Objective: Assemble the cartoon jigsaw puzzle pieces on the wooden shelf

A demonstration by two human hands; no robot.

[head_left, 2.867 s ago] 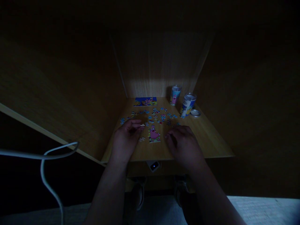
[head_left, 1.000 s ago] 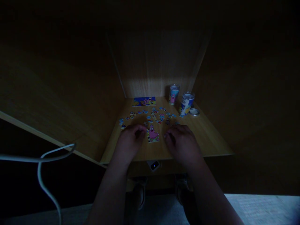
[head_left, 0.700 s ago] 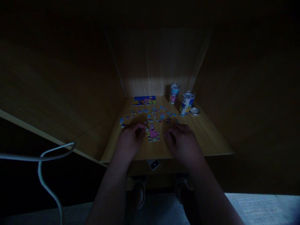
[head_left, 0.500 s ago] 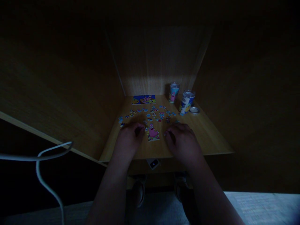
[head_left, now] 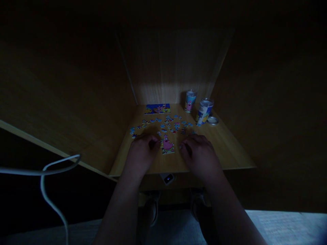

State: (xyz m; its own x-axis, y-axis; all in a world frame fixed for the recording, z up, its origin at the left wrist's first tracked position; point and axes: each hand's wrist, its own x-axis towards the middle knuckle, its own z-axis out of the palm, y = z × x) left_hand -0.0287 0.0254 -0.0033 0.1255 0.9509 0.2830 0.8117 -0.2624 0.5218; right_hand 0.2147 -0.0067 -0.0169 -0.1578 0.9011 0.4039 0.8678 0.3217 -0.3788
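A partly joined jigsaw section with a pink cartoon figure lies between my hands on the wooden shelf. My left hand is closed in a pinch at the section's left edge, on a small puzzle piece mostly hidden by the fingertips. To the right of the section, my right hand rests with fingers curled and thumb against the index finger; whatever may be in it is hidden. Loose puzzle pieces are scattered beyond both hands.
A picture card lies at the back. Two cartoon-printed cans and a round lid are at the back right. Wooden walls enclose the shelf. A white cable hangs at left, and a small device shows below the front edge.
My left hand has moved slightly right, its fingertips closing in on the section's left edge and covering the small piece seen there before. My right hand has stayed nearly still.
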